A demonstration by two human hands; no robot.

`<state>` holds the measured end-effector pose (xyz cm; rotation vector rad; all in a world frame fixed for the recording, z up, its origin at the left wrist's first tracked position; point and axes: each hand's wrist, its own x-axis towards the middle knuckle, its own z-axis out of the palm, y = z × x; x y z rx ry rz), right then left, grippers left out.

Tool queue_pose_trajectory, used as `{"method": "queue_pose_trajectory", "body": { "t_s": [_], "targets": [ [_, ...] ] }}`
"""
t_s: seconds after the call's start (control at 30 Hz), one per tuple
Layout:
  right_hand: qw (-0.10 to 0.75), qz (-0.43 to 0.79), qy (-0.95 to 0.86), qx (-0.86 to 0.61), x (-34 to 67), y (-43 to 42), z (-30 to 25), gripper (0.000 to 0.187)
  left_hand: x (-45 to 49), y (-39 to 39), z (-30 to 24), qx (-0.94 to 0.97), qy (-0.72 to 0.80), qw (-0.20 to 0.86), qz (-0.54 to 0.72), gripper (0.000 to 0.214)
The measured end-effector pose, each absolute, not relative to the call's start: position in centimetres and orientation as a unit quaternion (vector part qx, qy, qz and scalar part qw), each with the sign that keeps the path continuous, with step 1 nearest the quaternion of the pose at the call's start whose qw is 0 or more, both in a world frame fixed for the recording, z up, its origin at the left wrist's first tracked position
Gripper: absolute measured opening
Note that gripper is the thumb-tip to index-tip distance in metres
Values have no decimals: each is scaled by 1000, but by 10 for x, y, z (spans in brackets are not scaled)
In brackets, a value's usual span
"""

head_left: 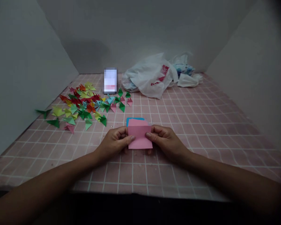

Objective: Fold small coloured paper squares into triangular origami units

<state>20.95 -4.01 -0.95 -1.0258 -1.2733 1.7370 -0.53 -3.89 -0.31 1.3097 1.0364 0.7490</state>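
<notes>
A small square sheet of pink paper [140, 139] is held up above the table between my two hands. My left hand [115, 139] pinches its left edge, thumb in front and fingers behind. On the opposite edge, my right hand [166, 139] grips the paper the same way. A horizontal line, perhaps a crease, crosses the sheet near its top. Just behind it lies more pink paper [138, 122], and a blue sheet or pad [135, 118] shows partly beneath. The sheet hides the rest of that stack.
Many folded paper cranes [84, 103] in several colours spread over the left of the table. A lit phone [110, 81] stands upright at the back. White plastic bags [152, 76] lie to its right. Pink checked cloth [201, 125] covers the table, with walls around it.
</notes>
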Motion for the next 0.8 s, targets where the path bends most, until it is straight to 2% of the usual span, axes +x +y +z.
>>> {"method": "queue_pose_trajectory", "body": {
  "t_s": [0.3,0.47,0.6,0.7,0.8],
  "targets": [
    [363,687,-490,-394,210,-41,-10,25,-8,-40,-5,564,444,612,332,33],
    [369,663,-530,-379,210,-42,-11,16,-4,-41,-4,593,432,581,353,18],
    [404,496,-679,-362,212,-43,-12,4,-6,-41,-3,704,415,436,377,6],
    [441,305,-785,-310,215,-44,-11,13,-8,-41,-2,780,341,314,421,5],
    [465,162,-832,-253,217,-48,-9,20,-10,-42,-1,814,277,215,463,6]
  ]
}}
